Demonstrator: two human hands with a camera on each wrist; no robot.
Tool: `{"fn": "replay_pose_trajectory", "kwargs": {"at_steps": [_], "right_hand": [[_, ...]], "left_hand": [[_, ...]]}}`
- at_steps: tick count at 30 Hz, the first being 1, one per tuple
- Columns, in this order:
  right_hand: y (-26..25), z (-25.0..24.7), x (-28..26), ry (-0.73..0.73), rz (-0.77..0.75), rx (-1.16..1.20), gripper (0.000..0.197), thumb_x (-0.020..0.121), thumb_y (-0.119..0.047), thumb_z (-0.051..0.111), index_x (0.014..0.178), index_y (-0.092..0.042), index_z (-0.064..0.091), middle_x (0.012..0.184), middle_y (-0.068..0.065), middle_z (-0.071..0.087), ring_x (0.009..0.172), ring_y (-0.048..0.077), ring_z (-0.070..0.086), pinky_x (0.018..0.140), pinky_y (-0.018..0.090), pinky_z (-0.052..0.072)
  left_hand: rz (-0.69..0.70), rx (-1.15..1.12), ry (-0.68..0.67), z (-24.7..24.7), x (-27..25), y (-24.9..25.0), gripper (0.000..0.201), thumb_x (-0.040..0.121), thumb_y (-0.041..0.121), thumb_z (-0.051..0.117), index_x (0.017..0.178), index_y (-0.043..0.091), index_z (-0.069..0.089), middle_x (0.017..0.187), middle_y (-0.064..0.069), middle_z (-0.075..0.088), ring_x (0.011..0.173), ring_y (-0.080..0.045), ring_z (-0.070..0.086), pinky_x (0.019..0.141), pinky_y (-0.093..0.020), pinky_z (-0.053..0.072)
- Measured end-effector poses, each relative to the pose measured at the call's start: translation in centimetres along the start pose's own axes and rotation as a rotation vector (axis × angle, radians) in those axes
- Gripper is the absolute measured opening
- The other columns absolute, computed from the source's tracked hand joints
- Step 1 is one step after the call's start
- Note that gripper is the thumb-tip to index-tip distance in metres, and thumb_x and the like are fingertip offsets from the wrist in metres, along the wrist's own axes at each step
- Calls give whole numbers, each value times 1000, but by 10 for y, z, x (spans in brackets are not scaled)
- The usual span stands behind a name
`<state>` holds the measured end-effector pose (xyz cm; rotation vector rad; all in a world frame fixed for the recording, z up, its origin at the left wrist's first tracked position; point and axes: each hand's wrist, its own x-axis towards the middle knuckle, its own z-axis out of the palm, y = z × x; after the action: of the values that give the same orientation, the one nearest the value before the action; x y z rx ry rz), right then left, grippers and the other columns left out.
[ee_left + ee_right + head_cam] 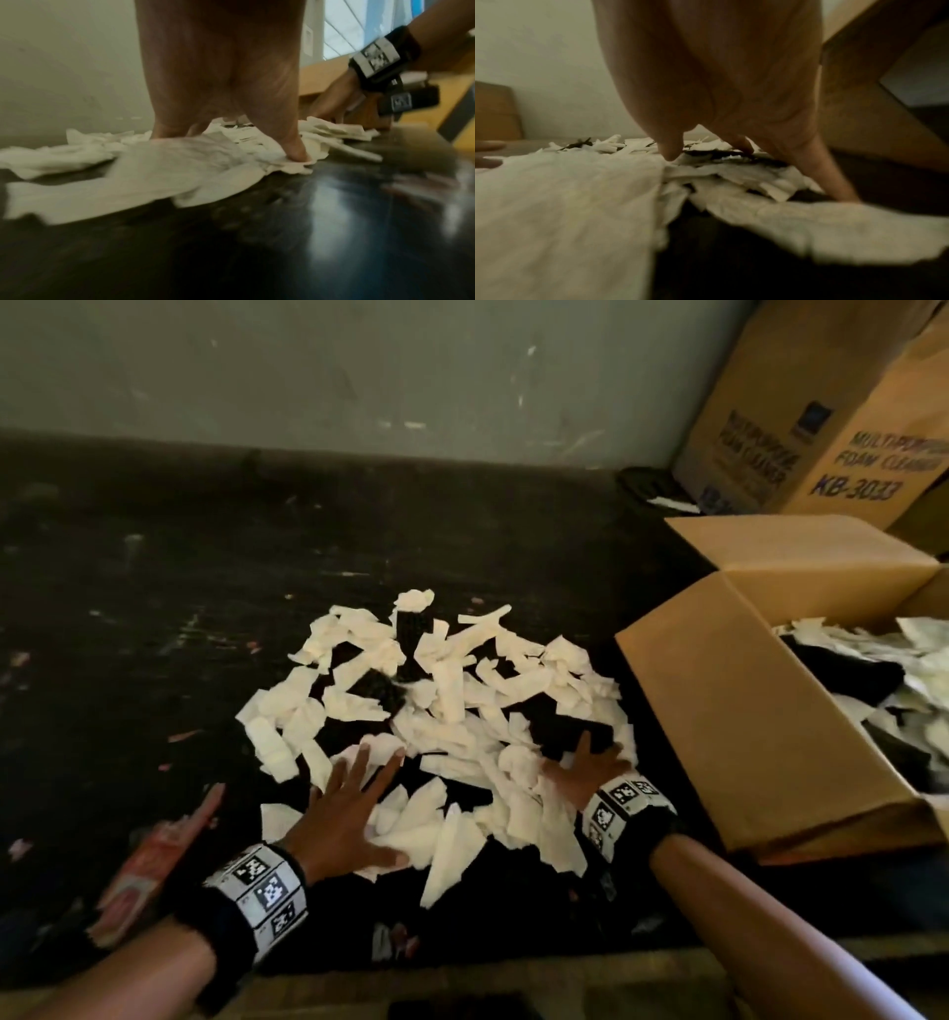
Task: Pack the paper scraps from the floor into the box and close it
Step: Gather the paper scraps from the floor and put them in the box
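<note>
A heap of white and black paper scraps [436, 711] lies on the dark floor. My left hand [354, 803] lies spread, fingers straight, on the heap's near left edge; the left wrist view shows its fingertips [295, 154] pressing white scraps [154, 162]. My right hand [590, 765] rests spread on the heap's near right side, close to the box; in the right wrist view its fingers [670, 150] touch the scraps [731, 172]. The open cardboard box [760, 711] stands to the right with scraps [873, 660] inside and its flaps up.
A taller printed carton [821, 428] stands behind the box in the corner by the wall [359, 367]. A red-and-white packet [154, 860] lies on the floor left of my left wrist. A wooden edge [565, 983] runs along the near side.
</note>
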<state>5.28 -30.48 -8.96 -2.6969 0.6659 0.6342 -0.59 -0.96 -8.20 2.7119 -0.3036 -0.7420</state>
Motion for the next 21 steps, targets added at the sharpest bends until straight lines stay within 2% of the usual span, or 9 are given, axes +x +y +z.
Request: {"fn": "replay_pose_trajectory", "kwargs": {"at_steps": [2,4,6,9,12,14,16,18,21], "right_hand": [[-13,7,-8,-39,-60,-12,92,87,-67,43,152,-20,-2,156,25,-10,142,49,1,115,56,15],[-33,9,-20,-55,-172,-10,86,90,-61,42,152,-18,2,157,24,-4,143,46,9,115,52,21],[-49,7,-29,-71,-267,6,82,91,-59,41,152,-17,6,158,22,2,141,42,20,114,47,26],[-53,-9,-36,-116,-331,-60,81,91,-63,38,151,-18,9,158,18,6,142,39,23,113,47,28],[-32,-29,-39,-91,-281,-110,87,87,-67,40,151,-22,3,159,18,1,141,41,22,111,51,32],[-13,-31,-44,-75,-199,-140,91,87,-66,42,152,-19,-3,157,24,-3,141,45,20,112,51,28],[1,-21,-52,-102,-117,-146,95,87,-62,47,151,-17,-7,156,28,-5,140,46,21,113,48,26],[5,-5,-57,-157,-97,-97,99,86,-62,50,151,-17,-9,156,28,-7,141,45,20,114,45,26],[-8,14,-60,-175,-146,-2,103,85,-61,54,150,-18,-13,156,25,-14,144,42,14,116,45,23]], "left_hand": [[28,-45,7,-1,8,5,118,50,85,58,126,63,-30,153,3,-33,144,-34,-14,111,-62,12],[49,-31,25,-4,14,12,115,61,76,64,129,59,-27,155,-1,-27,144,-35,-11,112,-60,18],[55,8,49,-8,17,14,110,72,64,66,137,52,-23,157,-1,-23,145,-31,-8,110,-55,28],[51,98,117,-15,6,8,102,78,61,61,145,43,-13,158,2,-17,146,-24,-4,105,-46,35],[-18,122,169,-15,-14,-8,104,77,65,59,148,37,-11,158,-3,-16,145,-29,0,106,-51,33],[-116,50,130,-11,-26,-16,105,78,64,60,148,35,-13,158,-10,-17,145,-34,1,107,-53,30],[-168,-50,62,-4,-34,-17,107,79,60,62,148,33,-14,157,-14,-16,145,-37,4,111,-50,25],[-151,-122,36,5,-36,-14,107,79,57,64,148,31,-14,157,-15,-17,144,-38,6,113,-46,23],[-83,-193,86,14,-26,-6,106,79,56,65,149,33,-11,157,-13,-18,145,-35,3,114,-46,24]]}}
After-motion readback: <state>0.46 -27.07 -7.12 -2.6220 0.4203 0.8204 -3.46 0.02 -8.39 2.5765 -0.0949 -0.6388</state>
